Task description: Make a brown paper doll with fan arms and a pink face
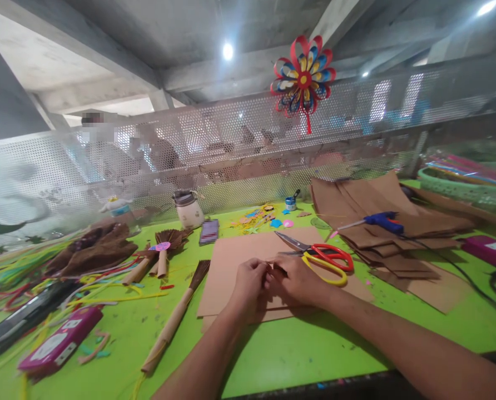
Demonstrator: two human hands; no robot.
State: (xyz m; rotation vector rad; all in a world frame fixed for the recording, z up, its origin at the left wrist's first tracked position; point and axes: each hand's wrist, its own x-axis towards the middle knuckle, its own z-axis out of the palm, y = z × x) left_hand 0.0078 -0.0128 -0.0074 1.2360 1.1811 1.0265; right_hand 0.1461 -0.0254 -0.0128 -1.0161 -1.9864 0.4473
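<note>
My left hand (252,280) and my right hand (293,278) meet over sheets of brown cardboard (231,255). Both have their fingers pinched together, almost touching each other. Whatever lies between the fingertips is too small and too hidden to name. Just beyond my right hand, scissors (327,258) with red and yellow handles rest on the cardboard, their blades slightly apart. Left of my left hand lies a rolled brown paper broom (177,316) with a fringed end.
A blue glue gun (383,222) rests on stacked brown paper (398,250), its cord trailing right. Purple boxes (62,339) stand on both sides. Colourful pipe cleaners (18,272), a white jar (188,210) and a phone (209,231) occupy the left and back. A perforated screen (231,139) rises behind.
</note>
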